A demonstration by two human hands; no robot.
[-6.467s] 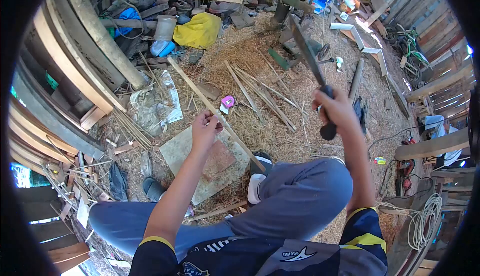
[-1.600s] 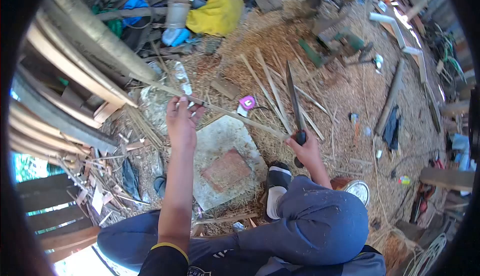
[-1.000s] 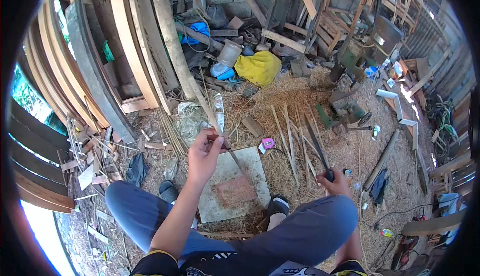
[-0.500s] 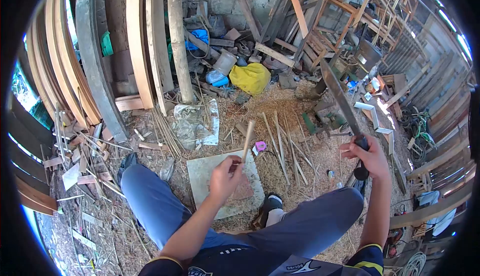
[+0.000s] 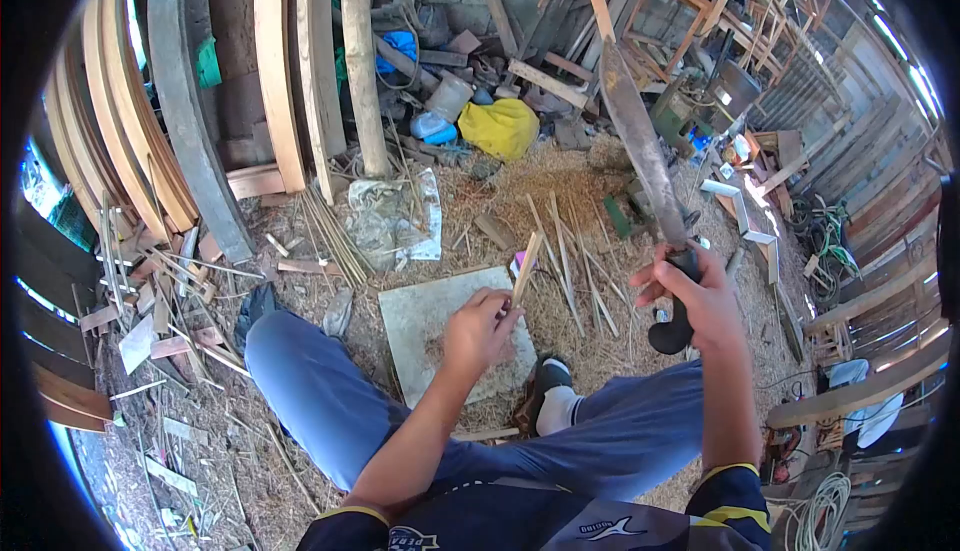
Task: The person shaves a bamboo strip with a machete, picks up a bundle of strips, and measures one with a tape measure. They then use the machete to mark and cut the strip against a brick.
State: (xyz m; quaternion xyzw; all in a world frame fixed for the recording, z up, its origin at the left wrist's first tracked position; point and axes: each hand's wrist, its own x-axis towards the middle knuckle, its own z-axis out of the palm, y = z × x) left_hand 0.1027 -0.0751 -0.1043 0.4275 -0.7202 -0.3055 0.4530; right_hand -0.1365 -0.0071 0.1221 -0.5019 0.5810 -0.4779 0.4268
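Note:
My left hand (image 5: 482,329) is closed around the lower end of a short wooden stick (image 5: 526,263), which leans up and to the right above a pale flat board (image 5: 420,323) on the ground. In my right hand (image 5: 705,296) is the black handle of a machete (image 5: 640,141). Its long, stained blade points up and to the left, away from me. The stick and the blade are apart. Fingers of the right hand wrap the handle only partly, with some stretched to the left.
Thin wooden strips (image 5: 565,271) lie on the shavings past the board. A yellow bag (image 5: 498,129) sits before scrap at the wall. Tall planks (image 5: 275,71) lean at left, near a round pole (image 5: 358,61). A coiled cable (image 5: 820,516) is at lower right.
My left hand has moved right with the stick, which now tilts more to the right. My right hand has shifted left and up, and the machete's blade has swung left with it.

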